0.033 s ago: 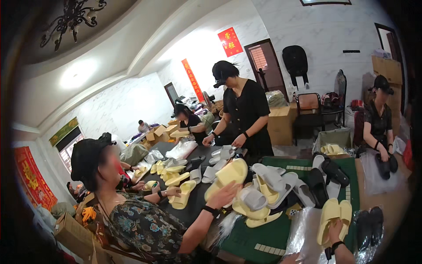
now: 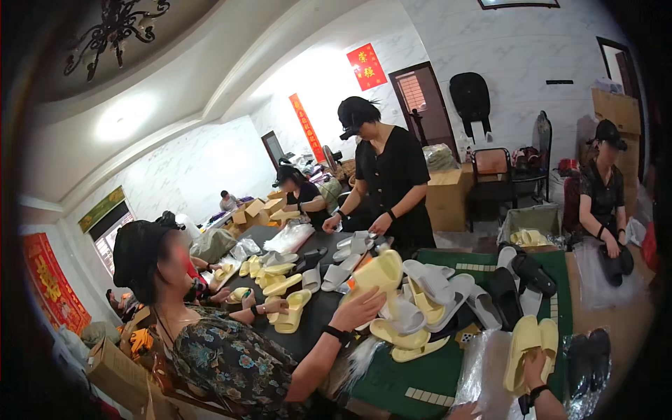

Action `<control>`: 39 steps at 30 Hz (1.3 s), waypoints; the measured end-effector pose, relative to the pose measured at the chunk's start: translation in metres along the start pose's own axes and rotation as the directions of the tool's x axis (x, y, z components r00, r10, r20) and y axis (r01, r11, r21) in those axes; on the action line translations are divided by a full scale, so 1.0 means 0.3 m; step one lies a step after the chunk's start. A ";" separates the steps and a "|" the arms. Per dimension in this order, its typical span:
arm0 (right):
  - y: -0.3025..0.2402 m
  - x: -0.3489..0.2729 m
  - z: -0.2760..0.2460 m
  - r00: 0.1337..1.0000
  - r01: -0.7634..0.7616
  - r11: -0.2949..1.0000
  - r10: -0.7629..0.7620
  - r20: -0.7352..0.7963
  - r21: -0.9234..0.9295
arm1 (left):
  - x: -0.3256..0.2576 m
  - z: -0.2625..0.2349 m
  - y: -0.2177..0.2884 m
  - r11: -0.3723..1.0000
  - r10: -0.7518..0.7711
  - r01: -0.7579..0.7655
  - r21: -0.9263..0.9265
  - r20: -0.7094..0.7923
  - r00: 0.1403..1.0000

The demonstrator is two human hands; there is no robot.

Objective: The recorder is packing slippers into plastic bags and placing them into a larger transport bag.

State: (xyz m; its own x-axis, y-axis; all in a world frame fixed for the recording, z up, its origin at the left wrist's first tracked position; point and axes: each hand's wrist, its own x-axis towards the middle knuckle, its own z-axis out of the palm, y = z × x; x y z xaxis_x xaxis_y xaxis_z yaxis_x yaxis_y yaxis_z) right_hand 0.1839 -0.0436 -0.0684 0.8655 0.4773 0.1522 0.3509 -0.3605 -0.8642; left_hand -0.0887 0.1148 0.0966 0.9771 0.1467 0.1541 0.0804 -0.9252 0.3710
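Observation:
My right hand (image 2: pixel 535 367), with a black band at the wrist, is closed on a pair of yellow slippers (image 2: pixel 523 344) over the near right of the green table mat. Its fingers reach in at the slippers' openings. Only a sliver of my left hand (image 2: pixel 465 411) shows at the lower edge, beside clear plastic bags (image 2: pixel 483 364); its fingers are mostly cut off. Right of the yellow pair lies a black pair of slippers (image 2: pixel 588 364) in clear plastic. A heap of grey slippers (image 2: pixel 428 280) and yellow ones spreads left of my hands.
At the left, a co-worker in a floral top (image 2: pixel 231 357) holds up a yellow slipper (image 2: pixel 378 271). Another person in black (image 2: pixel 392 168) stands across the dark table (image 2: pixel 273 334). A seated person (image 2: pixel 603 189) at the right handles black slippers. Cardboard boxes (image 2: pixel 448 199) stand behind.
The co-worker's raised yellow slipper has moved slightly right and tilted. The black slippers of the seated person at the right have shifted. My hands have hardly moved.

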 end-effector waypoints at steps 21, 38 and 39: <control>-0.105 -0.280 -0.530 -0.072 -0.379 0.909 0.159 0.985 -0.175 | -0.097 0.826 -0.010 0.995 -0.025 0.045 -0.090 0.216 0.976; -0.241 -0.402 -0.590 0.043 -0.210 0.960 0.200 0.979 -0.187 | -0.103 0.740 0.035 0.908 0.283 -0.304 0.288 0.114 0.953; -0.176 -0.417 -0.581 0.049 -0.234 0.953 0.207 0.977 -0.190 | -0.094 0.740 0.046 0.906 0.290 -0.311 0.287 0.115 0.950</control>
State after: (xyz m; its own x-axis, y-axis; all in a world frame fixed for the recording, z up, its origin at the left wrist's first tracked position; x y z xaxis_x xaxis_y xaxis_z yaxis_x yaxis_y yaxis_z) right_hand 0.1195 -0.2240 0.0418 -0.2345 0.7317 -0.6400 0.2001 -0.6080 -0.7683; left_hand -0.0715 0.0201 -0.1061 0.9744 -0.1689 0.1483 -0.1745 -0.9843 0.0252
